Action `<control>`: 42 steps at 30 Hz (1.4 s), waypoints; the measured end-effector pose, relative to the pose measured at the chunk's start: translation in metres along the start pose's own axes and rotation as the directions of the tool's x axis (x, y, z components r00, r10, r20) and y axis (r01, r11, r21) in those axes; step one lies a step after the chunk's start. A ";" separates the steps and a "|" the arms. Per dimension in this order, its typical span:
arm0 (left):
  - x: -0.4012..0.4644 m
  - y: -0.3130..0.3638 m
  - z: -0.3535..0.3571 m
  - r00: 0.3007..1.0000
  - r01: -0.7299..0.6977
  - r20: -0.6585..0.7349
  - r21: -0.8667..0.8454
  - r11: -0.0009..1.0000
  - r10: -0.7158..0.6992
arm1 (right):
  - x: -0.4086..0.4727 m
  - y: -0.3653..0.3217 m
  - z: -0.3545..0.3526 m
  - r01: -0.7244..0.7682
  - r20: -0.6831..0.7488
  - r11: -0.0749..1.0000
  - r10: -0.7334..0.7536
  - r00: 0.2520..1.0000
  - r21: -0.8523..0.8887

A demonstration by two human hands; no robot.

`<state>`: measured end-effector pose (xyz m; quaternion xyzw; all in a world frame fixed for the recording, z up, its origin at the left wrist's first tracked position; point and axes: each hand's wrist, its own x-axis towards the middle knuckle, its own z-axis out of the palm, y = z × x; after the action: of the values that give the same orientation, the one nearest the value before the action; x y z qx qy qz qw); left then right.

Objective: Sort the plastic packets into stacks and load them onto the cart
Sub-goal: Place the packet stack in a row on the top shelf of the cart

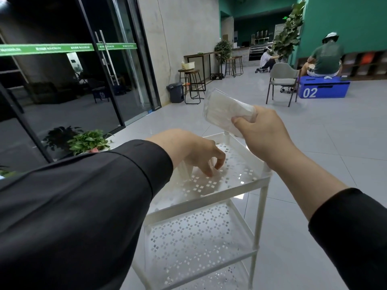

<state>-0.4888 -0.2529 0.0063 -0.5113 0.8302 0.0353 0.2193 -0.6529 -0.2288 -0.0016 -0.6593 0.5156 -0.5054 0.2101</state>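
White cart [247, 182] with diamond-perforated shelves; clear packet [226, 114]; black sleeves [83, 195].

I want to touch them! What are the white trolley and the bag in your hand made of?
The cart looks like glossy white plastic: smooth moulded shelves with punched diamond holes that catch the light. The packet in the right hand looks like thin clear plastic film, shiny and crinkled, with something white inside.

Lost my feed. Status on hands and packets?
Right hand grips packets above cart. Left hand down on top shelf, fingers curled. Nothing in the way.
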 end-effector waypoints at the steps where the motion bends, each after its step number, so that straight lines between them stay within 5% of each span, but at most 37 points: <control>1: 0.001 -0.001 0.001 1.000 -0.010 -0.016 0.008 1.000 0.010 | 0.000 0.000 0.000 0.005 -0.001 1.000 -0.005 1.000 -0.009; 10: -0.013 -0.016 0.003 0.988 -0.050 -0.147 -0.040 0.998 0.044 | -0.002 -0.001 0.001 0.030 -0.012 0.998 -0.030 0.999 -0.049; 16: -0.040 -0.024 -0.002 0.973 -0.021 -0.232 -0.143 0.989 -0.013 | -0.010 -0.008 0.009 0.131 0.047 0.969 -0.124 0.991 -0.211; 22: -0.067 -0.040 0.001 0.938 -0.014 -0.342 -0.198 0.980 -0.056 | -0.023 -0.004 0.036 0.090 0.096 0.943 -0.062 0.993 -0.321; 31: -0.077 -0.052 0.019 0.872 -0.004 -0.489 -0.045 0.999 -0.019 | -0.032 -0.010 0.053 0.073 0.190 0.928 -0.002 0.982 -0.366; 42: -0.077 -0.044 0.018 0.913 0.001 -0.393 -0.264 0.965 -0.109 | -0.034 -0.012 0.037 0.034 0.411 0.952 0.099 0.906 -0.305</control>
<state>-0.4158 -0.2046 0.0278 -0.5550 0.8310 0.0303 -0.0244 -0.6132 -0.2027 -0.0221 -0.7684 0.5407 -0.2617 0.2207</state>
